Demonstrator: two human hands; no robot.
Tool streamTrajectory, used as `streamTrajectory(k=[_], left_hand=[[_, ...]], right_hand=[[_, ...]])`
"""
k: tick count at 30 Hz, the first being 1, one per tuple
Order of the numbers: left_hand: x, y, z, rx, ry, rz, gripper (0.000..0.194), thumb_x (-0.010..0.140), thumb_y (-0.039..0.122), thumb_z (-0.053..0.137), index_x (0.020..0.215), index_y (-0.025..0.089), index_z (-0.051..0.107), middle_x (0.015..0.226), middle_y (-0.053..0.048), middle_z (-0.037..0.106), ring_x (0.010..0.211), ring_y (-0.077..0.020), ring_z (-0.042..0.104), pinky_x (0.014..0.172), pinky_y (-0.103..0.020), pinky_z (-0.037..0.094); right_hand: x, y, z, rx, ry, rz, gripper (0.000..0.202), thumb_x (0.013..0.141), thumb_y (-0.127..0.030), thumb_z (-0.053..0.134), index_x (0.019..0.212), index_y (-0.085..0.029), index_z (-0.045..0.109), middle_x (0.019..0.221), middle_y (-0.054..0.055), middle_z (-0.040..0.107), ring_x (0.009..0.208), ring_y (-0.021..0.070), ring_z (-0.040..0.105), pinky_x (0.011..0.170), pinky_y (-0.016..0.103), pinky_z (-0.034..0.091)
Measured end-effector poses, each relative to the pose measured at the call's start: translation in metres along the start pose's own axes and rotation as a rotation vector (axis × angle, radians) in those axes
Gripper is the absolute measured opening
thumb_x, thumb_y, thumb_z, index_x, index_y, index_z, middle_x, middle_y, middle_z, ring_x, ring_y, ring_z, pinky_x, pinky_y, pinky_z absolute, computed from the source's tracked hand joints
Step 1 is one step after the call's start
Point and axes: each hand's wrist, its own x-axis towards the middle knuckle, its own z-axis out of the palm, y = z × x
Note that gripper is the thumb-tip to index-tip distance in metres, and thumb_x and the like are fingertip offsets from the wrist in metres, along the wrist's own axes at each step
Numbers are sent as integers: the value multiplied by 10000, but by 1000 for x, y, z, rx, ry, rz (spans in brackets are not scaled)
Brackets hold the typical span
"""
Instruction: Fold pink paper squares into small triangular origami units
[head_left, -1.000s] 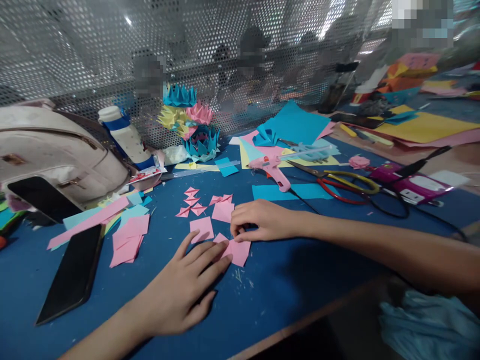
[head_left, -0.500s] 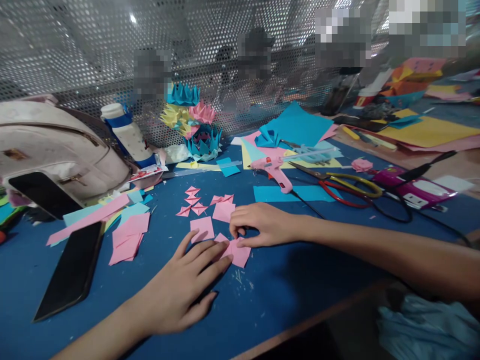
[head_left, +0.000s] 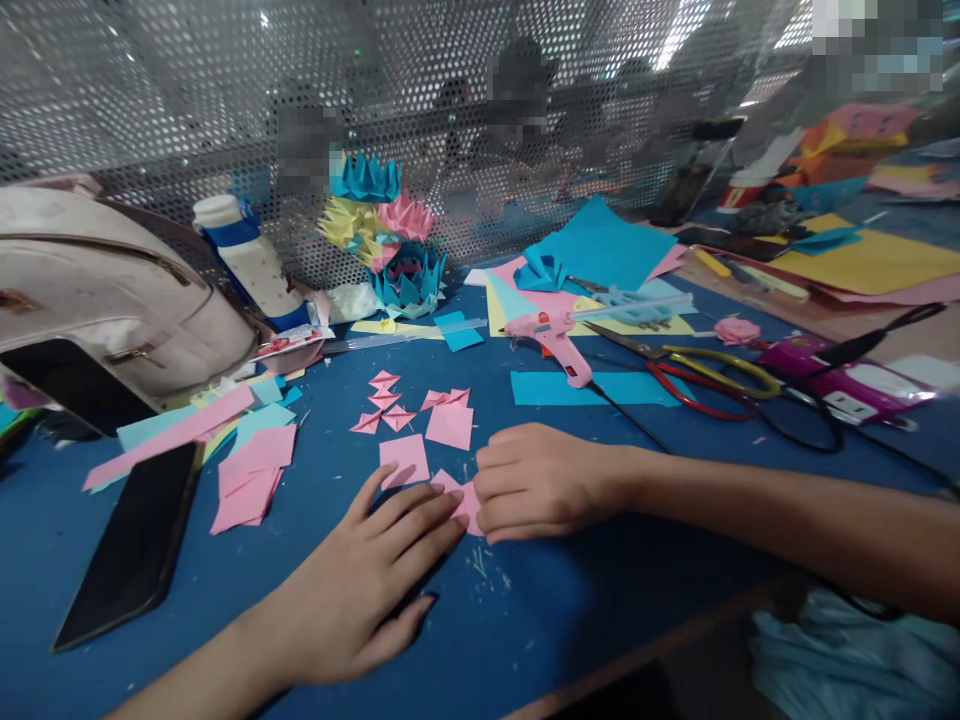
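My left hand [head_left: 386,565] lies flat on the table with its fingers spread. Its fingertips press on a pink square of paper [head_left: 469,507]. From the right, my right hand [head_left: 536,482] rests curled over the other side of that paper, fingers bent together; its fingertips and the paper's right part are hidden. Just beyond my hands are a pink paper square [head_left: 403,460] and another pink square [head_left: 450,428]. Small folded pink paper pieces [head_left: 385,398] sit behind them, several in a cluster.
A pink glue gun [head_left: 553,338] and large scissors [head_left: 705,375] lie behind my right hand. At left are a black phone [head_left: 131,550], loose pink papers [head_left: 251,480], a bag [head_left: 112,270] and a bottle [head_left: 244,255]. Folded paper flowers [head_left: 405,280] stand at the back.
My right hand has turned over and come down onto the paper's right part, covering it, with its fingers closed together. My left hand stays almost in place. The view has shifted slightly.
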Motion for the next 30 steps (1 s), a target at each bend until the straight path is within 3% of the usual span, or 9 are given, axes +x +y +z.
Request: streamTrajectory(k=[6,11,18,25,30], left_hand=[[2,6,1,89,44,0,555,971,293,498,1502,160,404,1425,-72,551,1348,-264,430,1214,-480,-143],[6,14,8,71,133,-80,490,1001,361,481,1458,185,464,1321,-59,615,1278,-258,488,1220,-493,-119],[8,16,9,28,126,-107,521,1012,401,477,1483,185,421,1334,-68,600,1273,-259,496,1227,-519,-81],[9,15,8,9,118,-111,518,1012,423,475,1478,200,432,1333,-55,591,1296,-257,471,1223,-493,-120],[9,15,6,13,104,-108,515,1011,407,474,1483,207,423,1327,-65,598,1287,-269,485,1226,-538,-69]], right_hand=[[-1,8,-6,-25,-92,31,291,1030,-252,400,838,-194,611,861,46,628,788,180,481,682,331,334],[-3,16,-8,104,-154,167,179,993,-204,469,903,-183,623,902,55,629,836,178,512,710,316,350],[3,9,-9,427,-195,507,47,902,-155,574,876,-174,608,849,9,611,819,143,523,702,258,368],[9,-1,-7,423,-167,656,58,834,-113,573,828,-166,594,815,8,590,779,145,502,679,265,329],[10,-6,-3,355,-136,676,44,835,-133,551,807,-166,561,798,19,582,753,154,473,677,280,308]])
